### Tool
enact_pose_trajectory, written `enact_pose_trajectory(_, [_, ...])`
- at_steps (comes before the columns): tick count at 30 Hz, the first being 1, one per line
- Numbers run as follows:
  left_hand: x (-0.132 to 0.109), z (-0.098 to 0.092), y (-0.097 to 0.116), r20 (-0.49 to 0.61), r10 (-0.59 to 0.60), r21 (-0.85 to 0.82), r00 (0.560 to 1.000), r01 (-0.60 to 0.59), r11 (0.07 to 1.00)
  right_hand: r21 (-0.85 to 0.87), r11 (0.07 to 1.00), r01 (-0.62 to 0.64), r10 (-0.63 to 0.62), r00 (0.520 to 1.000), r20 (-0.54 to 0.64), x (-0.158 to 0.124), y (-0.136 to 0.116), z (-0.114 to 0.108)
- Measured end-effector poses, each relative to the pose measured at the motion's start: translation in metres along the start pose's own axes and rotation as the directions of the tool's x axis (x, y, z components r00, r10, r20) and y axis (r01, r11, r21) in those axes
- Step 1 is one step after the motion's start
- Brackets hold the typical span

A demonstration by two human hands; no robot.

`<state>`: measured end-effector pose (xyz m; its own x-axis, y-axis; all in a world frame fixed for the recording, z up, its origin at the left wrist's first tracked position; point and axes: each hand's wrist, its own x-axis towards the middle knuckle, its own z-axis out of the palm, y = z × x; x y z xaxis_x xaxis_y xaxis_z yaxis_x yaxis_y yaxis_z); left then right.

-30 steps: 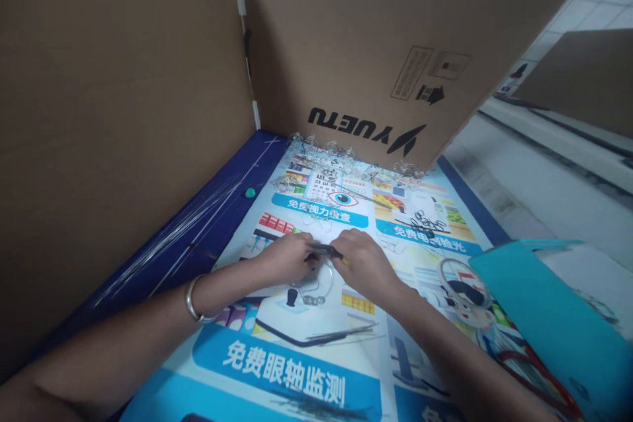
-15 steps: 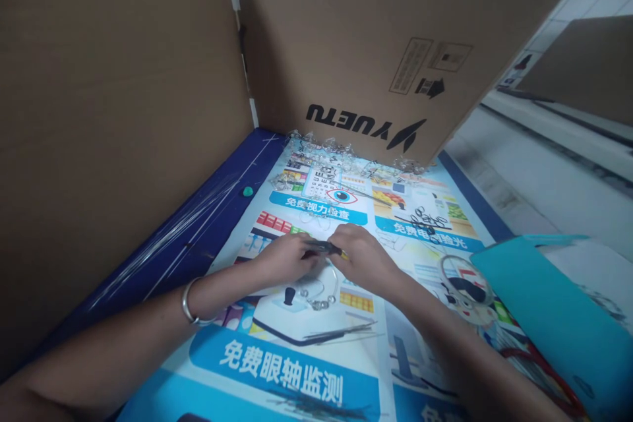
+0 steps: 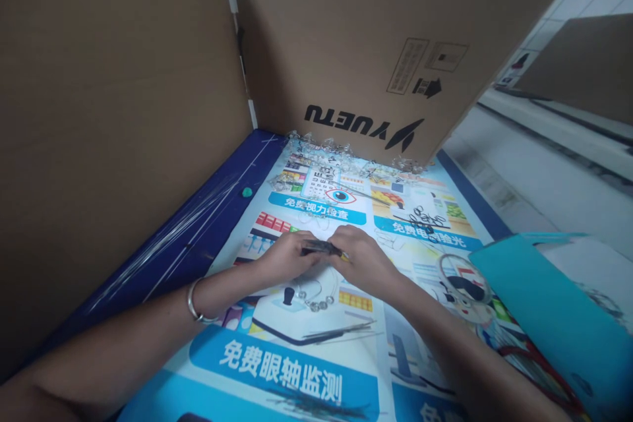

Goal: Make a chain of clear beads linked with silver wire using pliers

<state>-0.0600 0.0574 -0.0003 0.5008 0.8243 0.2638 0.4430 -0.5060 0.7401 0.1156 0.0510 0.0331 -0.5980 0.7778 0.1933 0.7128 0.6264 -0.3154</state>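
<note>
My right hand [image 3: 363, 257] is closed around dark pliers [image 3: 319, 247] with a bit of yellow by the fingers. The dark metal end reaches across to my left hand [image 3: 287, 256], whose fingers are pinched together beside it. A thin wire bracelet [image 3: 316, 305] with several clear beads hangs below the fingers, its upper ends hidden by them. It seems to be pinched in my left hand at the pliers. Just in front lies a bunch of thin dark wires [image 3: 336, 331] on the printed sheet [image 3: 316, 369].
Cardboard panels [image 3: 346, 26] stand at the left and back. Clear beaded pieces [image 3: 331, 148] line the back edge, with dark rings [image 3: 425, 221] at the right. A turquoise box [image 3: 548, 316] and a red-handled tool [image 3: 539, 359] lie at right; more wires [image 3: 321, 403] lie in front.
The beads on the hanging bracelet have shifted slightly and spread along the wire. The pliers have tilted a little between the hands, which stay in nearly the same place.
</note>
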Motion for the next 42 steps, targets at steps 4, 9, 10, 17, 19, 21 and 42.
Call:
enact_pose_trajectory(4, [-0.001, 0.001, -0.001, -0.011, 0.018, -0.041, 1.0, -0.019, 0.999, -0.023, 1.0, -0.009, 0.008, 0.999, -0.033, -0.003, 0.0, -0.001])
enact_pose_trajectory(9, [-0.002, 0.002, -0.002, 0.02, -0.078, -0.096, 0.997, 0.08, 0.992, -0.149, 0.988, -0.042, 0.024, 0.993, -0.117, -0.02, -0.002, -0.01])
enact_pose_trajectory(10, [-0.002, 0.002, -0.002, 0.027, -0.093, -0.107, 0.995, 0.095, 0.99, -0.181, 0.983, -0.042, 0.023, 0.994, -0.108, -0.025, -0.003, -0.011])
enact_pose_trajectory(17, [-0.001, 0.0, 0.0, 0.047, -0.131, -0.178, 0.99, 0.138, 0.974, -0.421, 0.905, -0.062, 0.06, 0.998, -0.018, -0.046, 0.002, -0.004])
enact_pose_trajectory(19, [-0.002, 0.0, 0.001, 0.053, -0.13, -0.198, 0.99, 0.138, 0.97, -0.447, 0.892, -0.067, 0.074, 0.997, -0.004, -0.046, 0.006, -0.001])
enact_pose_trajectory(21, [-0.002, 0.0, 0.001, 0.054, -0.12, -0.201, 0.991, 0.129, 0.971, -0.451, 0.89, -0.071, 0.086, 0.996, 0.013, -0.046, 0.008, 0.002])
enact_pose_trajectory(42, [-0.005, 0.004, 0.004, -0.002, -0.128, -0.157, 0.992, 0.126, 0.98, -0.492, 0.861, -0.13, 0.173, 0.984, 0.043, -0.045, -0.002, -0.001])
